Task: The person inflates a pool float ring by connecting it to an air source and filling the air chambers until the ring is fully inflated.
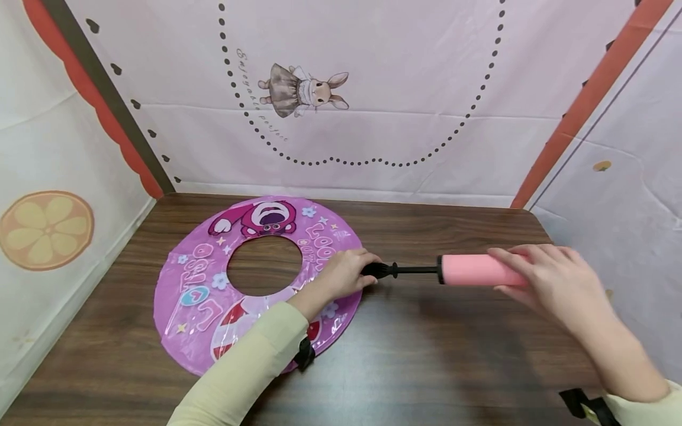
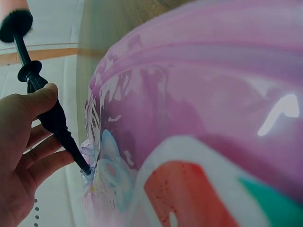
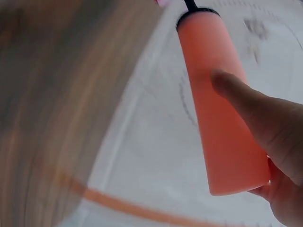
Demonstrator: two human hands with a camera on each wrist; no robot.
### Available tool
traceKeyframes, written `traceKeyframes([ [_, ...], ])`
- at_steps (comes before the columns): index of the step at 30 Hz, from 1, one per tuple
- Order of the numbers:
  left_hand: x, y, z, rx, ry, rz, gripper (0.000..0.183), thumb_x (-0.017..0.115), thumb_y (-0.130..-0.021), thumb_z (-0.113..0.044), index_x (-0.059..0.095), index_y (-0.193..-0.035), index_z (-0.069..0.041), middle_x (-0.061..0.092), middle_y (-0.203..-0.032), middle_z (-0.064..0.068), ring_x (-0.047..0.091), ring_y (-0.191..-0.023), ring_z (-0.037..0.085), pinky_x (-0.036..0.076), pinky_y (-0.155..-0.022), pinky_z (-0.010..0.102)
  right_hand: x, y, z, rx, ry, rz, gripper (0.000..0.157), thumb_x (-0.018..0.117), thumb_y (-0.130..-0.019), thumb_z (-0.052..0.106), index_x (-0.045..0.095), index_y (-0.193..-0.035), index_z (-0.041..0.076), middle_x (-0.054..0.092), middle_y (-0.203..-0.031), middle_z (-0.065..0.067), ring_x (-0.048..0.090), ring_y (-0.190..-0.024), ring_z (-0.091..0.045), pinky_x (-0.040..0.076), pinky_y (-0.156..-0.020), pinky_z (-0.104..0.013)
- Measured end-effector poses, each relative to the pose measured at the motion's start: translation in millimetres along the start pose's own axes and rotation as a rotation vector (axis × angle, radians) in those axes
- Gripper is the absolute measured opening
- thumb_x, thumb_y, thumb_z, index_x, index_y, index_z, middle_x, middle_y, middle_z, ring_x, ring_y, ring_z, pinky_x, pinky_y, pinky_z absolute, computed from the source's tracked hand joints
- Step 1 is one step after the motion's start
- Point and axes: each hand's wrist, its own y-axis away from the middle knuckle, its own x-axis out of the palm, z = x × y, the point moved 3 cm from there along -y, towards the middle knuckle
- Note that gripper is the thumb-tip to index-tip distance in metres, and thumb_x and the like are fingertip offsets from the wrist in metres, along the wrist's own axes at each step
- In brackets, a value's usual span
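A purple inflatable swim ring [image 1: 186, 325] with cartoon prints lies on the table's left half, its plastic wrinkled at the edge. My left hand [image 1: 343, 273] reaches over its right side and grips the black nozzle end [image 2: 53, 116] of a hand pump. In the left wrist view the nozzle's tip meets a clear valve [image 2: 87, 176] on the ring. To the right, my right hand [image 1: 559, 284] holds the pump's pink barrel [image 1: 474, 270], thumb along its side. A length of black rod [image 1: 418, 270] shows between barrel and nozzle end.
The brown wooden table [image 1: 426, 367] reaches back to a pale printed cloth wall [image 1: 399, 71]. More cloth walls stand at the left and right sides. A black strap [image 1: 305, 354] hangs at the left sleeve, close over the ring.
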Motion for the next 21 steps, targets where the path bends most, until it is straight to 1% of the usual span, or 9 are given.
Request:
traceKeyframes([
  [3, 0.4, 0.2, 0.3, -0.003, -0.005, -0.013, 0.039, 0.070, -0.081, -0.029, 0.062, -0.117, -0.016, 0.065, -0.103, 0.002, 0.063, -0.088, 0.017, 0.051, -0.078, 0.031, -15.8, 10.0, -15.2, 0.020, 0.006, -0.037, 0.070, 0.023, -0.088, 0.068, 0.066, -0.108, 0.015, 0.064, -0.087, -0.010, 0.058, -0.078, -0.035, 0.041, -0.070, -0.051],
  [6, 1.1, 0.0, 0.0, -0.002, -0.006, -0.026, 0.038, 0.070, -0.081, -0.029, 0.062, -0.116, -0.017, 0.065, -0.103, 0.001, 0.063, -0.086, 0.017, 0.052, -0.076, 0.030, -21.8, 15.4, -22.0, 0.015, 0.011, -0.062, 0.069, 0.026, -0.089, 0.067, 0.066, -0.107, 0.014, 0.064, -0.086, -0.011, 0.057, -0.077, -0.035, 0.041, -0.071, -0.052],
  [9, 2.4, 0.5, -0.5, 0.010, -0.011, -0.037, 0.038, 0.070, -0.080, -0.030, 0.063, -0.115, -0.017, 0.065, -0.104, 0.001, 0.063, -0.086, 0.015, 0.052, -0.076, 0.029, -13.4, 12.7, -16.4, -0.004, -0.002, -0.043, 0.070, 0.025, -0.088, 0.067, 0.066, -0.107, 0.014, 0.064, -0.085, -0.011, 0.057, -0.077, -0.034, 0.041, -0.070, -0.051],
  [13, 4.3, 0.7, -1.6, 0.028, -0.011, -0.045, 0.037, 0.070, -0.080, -0.029, 0.064, -0.115, -0.017, 0.065, -0.105, 0.001, 0.063, -0.088, 0.015, 0.052, -0.076, 0.029, 8.6, -1.6, 4.2, -0.048, -0.015, 0.009, 0.070, 0.023, -0.089, 0.066, 0.065, -0.109, 0.015, 0.064, -0.085, -0.011, 0.058, -0.078, -0.034, 0.041, -0.067, -0.048],
  [15, 4.6, 0.4, -2.1, 0.028, -0.006, -0.047, 0.037, 0.070, -0.080, -0.029, 0.064, -0.114, -0.016, 0.065, -0.105, 0.002, 0.064, -0.089, 0.016, 0.052, -0.077, 0.030, 18.8, -10.9, 15.4, -0.078, 0.000, 0.020, 0.059, 0.043, -0.086, 0.064, 0.065, -0.110, 0.014, 0.064, -0.085, -0.011, 0.059, -0.078, -0.034, 0.042, -0.066, -0.047],
  [17, 4.1, -0.2, -2.4, 0.023, 0.006, -0.052, 0.037, 0.070, -0.080, -0.028, 0.064, -0.114, -0.015, 0.065, -0.106, 0.002, 0.064, -0.090, 0.017, 0.052, -0.078, 0.031, 27.0, -20.0, 25.8, -0.103, 0.028, 0.027, 0.051, 0.065, -0.077, 0.053, 0.064, -0.110, 0.014, 0.063, -0.086, -0.012, 0.059, -0.078, -0.033, 0.043, -0.067, -0.047],
  [18, 3.6, -0.4, -2.4, 0.018, 0.009, -0.056, 0.036, 0.071, -0.080, -0.028, 0.064, -0.114, -0.015, 0.066, -0.106, 0.002, 0.064, -0.091, 0.017, 0.052, -0.078, 0.031, 30.4, -24.3, 30.1, -0.113, 0.043, 0.027, 0.051, 0.074, -0.070, 0.046, 0.064, -0.109, 0.014, 0.063, -0.086, -0.013, 0.058, -0.078, -0.033, 0.043, -0.068, -0.047],
  [20, 2.3, -0.7, -2.2, 0.011, 0.016, -0.065, 0.036, 0.071, -0.079, -0.027, 0.065, -0.113, -0.014, 0.066, -0.105, 0.003, 0.064, -0.091, 0.018, 0.052, -0.079, 0.032, 36.0, -31.8, 37.2, -0.125, 0.062, 0.030, 0.060, 0.085, -0.055, 0.033, 0.064, -0.108, 0.014, 0.063, -0.085, -0.013, 0.058, -0.079, -0.033, 0.043, -0.069, -0.046],
  [21, 1.7, -0.8, -2.1, 0.009, 0.017, -0.071, 0.036, 0.072, -0.079, -0.027, 0.065, -0.112, -0.014, 0.066, -0.105, 0.003, 0.064, -0.091, 0.018, 0.052, -0.079, 0.033, 38.7, -34.8, 40.3, -0.132, 0.071, 0.031, 0.062, 0.087, -0.053, 0.032, 0.064, -0.108, 0.014, 0.062, -0.085, -0.013, 0.058, -0.079, -0.032, 0.043, -0.069, -0.046],
])
